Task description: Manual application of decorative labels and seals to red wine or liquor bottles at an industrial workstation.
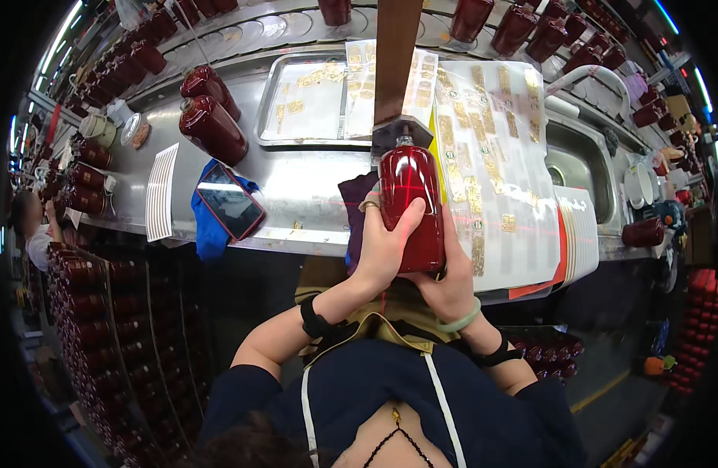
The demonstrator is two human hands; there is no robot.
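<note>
A glossy dark red glass bottle stands between my hands at the front edge of the metal bench, its neck pointing away from me. My left hand wraps its left side, thumb lying across the front. From the lower right, my right hand grips the base and right side. Thin red light lines cross on the glass. A dark purple cloth lies by my left fingers. Right of the bottle spread translucent sheets with rows of gold stickers, over a red and white stack of sheets.
A brown upright post rises just beyond the bottle. At left are two red bottles, a phone on a blue cloth, and a striped strip. A metal tray lies behind; a sink is at right.
</note>
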